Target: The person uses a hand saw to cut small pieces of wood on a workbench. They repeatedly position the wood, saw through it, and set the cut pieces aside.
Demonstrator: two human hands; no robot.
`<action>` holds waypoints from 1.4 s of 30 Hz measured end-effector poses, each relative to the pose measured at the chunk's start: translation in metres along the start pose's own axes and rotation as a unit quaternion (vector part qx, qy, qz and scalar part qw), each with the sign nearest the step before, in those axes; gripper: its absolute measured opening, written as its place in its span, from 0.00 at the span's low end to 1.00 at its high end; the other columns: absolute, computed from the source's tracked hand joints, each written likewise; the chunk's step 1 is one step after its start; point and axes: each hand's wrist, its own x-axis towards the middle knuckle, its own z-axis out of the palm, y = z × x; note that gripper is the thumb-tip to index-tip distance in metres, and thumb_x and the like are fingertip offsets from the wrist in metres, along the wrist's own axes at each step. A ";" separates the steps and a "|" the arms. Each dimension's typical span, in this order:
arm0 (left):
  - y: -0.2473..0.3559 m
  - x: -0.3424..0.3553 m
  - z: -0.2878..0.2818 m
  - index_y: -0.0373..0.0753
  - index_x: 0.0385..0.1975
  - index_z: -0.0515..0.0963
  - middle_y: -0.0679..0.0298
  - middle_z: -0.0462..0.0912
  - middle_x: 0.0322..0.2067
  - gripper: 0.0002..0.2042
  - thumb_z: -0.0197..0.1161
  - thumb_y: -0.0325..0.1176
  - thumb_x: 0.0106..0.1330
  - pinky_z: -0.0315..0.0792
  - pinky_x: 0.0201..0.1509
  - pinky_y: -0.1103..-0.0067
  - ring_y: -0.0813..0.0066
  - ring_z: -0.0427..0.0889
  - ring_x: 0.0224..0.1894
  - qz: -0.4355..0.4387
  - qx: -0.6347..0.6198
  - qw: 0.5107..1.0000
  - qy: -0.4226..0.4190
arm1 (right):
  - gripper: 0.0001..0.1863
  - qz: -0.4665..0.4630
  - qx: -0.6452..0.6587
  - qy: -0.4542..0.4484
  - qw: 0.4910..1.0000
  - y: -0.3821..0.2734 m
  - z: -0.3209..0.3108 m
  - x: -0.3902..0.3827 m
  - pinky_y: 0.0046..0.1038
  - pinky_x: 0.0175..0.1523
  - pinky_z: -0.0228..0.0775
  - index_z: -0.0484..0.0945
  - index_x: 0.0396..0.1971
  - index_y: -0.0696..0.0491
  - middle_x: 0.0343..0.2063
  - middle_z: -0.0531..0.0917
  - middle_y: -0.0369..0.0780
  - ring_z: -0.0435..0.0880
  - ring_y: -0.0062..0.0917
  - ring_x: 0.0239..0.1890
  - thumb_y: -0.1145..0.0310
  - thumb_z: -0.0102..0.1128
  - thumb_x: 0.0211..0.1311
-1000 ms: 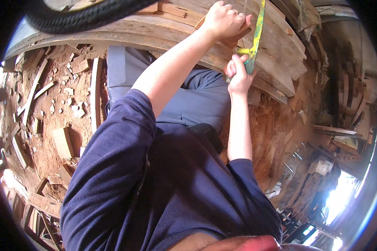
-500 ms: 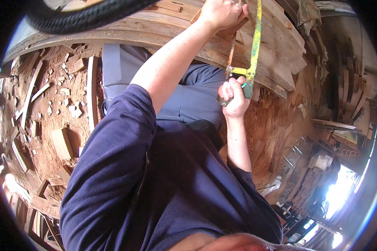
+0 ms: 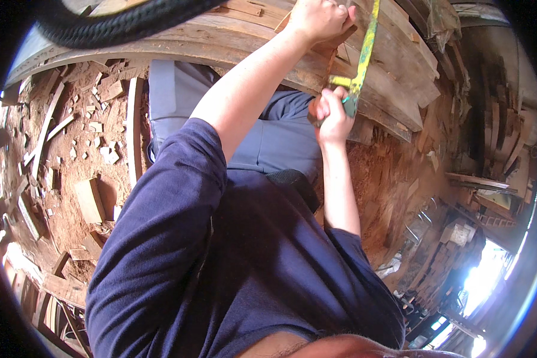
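My left hand [image 3: 319, 21] is stretched up to the top of the view, shut on a thin reddish piece of wood [image 3: 327, 62] that rests against a stack of planks [image 3: 400, 83]. Just below it, my right hand [image 3: 331, 113] grips the green handle of a yellow-framed saw [image 3: 366, 45]. The saw frame runs steeply up past my left hand, close beside the wood piece. The blade's contact with the wood is hidden by my hands. Navy sleeves and grey trousers [image 3: 268, 137] fill the middle.
Wood offcuts and a block [image 3: 90, 200] lie scattered on the sawdust floor on the left. A black rubber tyre or hose [image 3: 119, 27] curves across the top. More stacked timber [image 3: 489, 185] stands on the right, with a bright opening at the lower right.
My right hand dropped with the saw handle, then rose again toward my left hand. The saw frame now stands steeper. My left hand has kept its grip at the top.
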 end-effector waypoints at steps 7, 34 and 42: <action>0.000 0.000 0.002 0.47 0.10 0.76 0.61 0.81 0.14 0.19 0.61 0.40 0.66 0.70 0.33 0.62 0.61 0.81 0.21 -0.011 -0.007 1.000 0.021 | 0.17 0.025 0.035 -0.023 0.999 -0.028 -0.014 -0.033 0.25 0.22 0.57 0.64 0.21 0.47 0.13 0.65 0.30 0.63 0.16 0.13 0.78 0.58 0.68; 0.003 0.005 -0.009 0.47 0.12 0.77 0.62 0.80 0.15 0.17 0.62 0.40 0.65 0.69 0.34 0.61 0.60 0.79 0.21 0.013 -0.003 1.000 -0.003 | 0.15 -0.014 0.058 -0.015 0.998 -0.023 0.004 0.016 0.24 0.23 0.58 0.67 0.23 0.48 0.14 0.67 0.30 0.64 0.15 0.14 0.78 0.59 0.67; -0.001 0.006 -0.001 0.48 0.12 0.76 0.62 0.80 0.14 0.17 0.61 0.39 0.66 0.70 0.34 0.62 0.60 0.79 0.22 0.006 0.020 0.999 0.027 | 0.20 0.006 -0.004 -0.027 1.000 0.006 -0.008 -0.027 0.26 0.22 0.52 0.56 0.19 0.45 0.13 0.61 0.29 0.59 0.16 0.14 0.75 0.54 0.68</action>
